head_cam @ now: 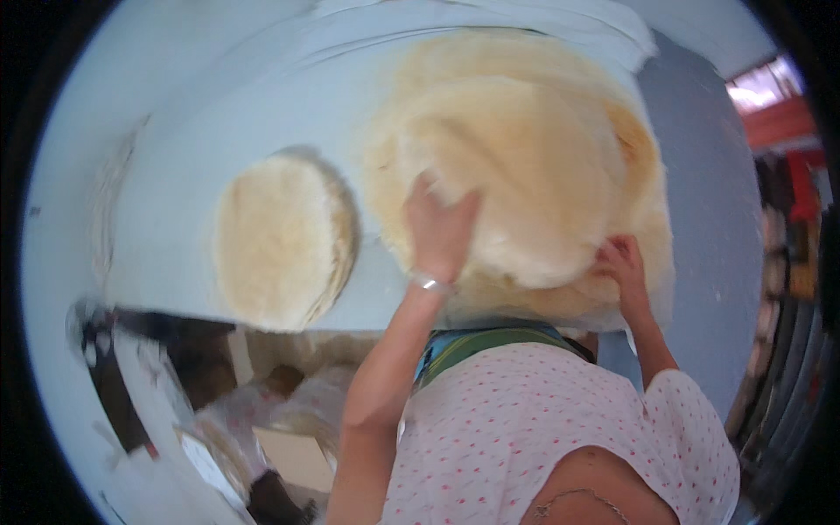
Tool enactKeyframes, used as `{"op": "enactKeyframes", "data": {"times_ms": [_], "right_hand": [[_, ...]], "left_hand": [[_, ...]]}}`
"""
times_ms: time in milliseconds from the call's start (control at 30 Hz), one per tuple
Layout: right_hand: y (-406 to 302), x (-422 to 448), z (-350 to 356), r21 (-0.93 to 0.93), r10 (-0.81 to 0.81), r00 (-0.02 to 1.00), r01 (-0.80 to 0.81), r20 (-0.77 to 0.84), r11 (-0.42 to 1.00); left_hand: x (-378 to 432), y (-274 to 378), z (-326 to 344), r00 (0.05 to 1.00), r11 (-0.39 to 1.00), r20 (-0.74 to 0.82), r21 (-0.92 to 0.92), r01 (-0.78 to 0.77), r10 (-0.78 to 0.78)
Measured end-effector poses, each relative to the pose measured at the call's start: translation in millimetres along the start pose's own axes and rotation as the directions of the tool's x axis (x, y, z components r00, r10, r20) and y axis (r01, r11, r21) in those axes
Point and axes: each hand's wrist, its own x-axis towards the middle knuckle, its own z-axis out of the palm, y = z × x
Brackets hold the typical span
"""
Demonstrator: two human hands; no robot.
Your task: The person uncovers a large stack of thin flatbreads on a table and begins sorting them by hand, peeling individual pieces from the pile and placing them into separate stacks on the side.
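A broad heap of thin, round, cream-coloured sheets (512, 164) lies before me, their material unclear. The top sheet has a soft ridge across its upper left, and its edges are blurred. My left hand (441, 230), with a silver bangle at the wrist, is over the heap's left edge. Its thumb and forefinger are spread wide, and some fingertips are hard to make out. Its fingers bent, my right hand (620, 262) is at the top sheet's lower right edge; whether it grips that edge is unclear. A neat stack of smaller round cream sheets (279, 243) is to the left.
Both piles rest on a pale blue-white tabletop (164, 197). White cloth or plastic (485, 13) is bunched along the far side. Below the front edge at left are wrapped bundles (308, 400) and a piece of cardboard (293, 458). Shelved goods (781, 315) stand far right.
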Motion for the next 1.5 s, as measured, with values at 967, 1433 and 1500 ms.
{"op": "enactKeyframes", "data": {"times_ms": [967,1433,1500], "right_hand": [[-290,33,232,0.456,-0.345,0.909,0.211,0.234,0.865],[-209,93,233,-0.054,-0.047,0.964,0.063,0.261,0.997],[-207,102,229,-0.351,-0.3,0.918,0.378,0.258,0.857]], "left_hand": [[25,153,-278,0.973,0.911,-0.22,-0.411,-0.025,-0.073],[16,43,-247,0.903,0.887,-0.251,-0.401,0.23,-0.348],[11,45,-250,0.845,0.979,-0.495,-0.107,0.173,-0.203]]}}
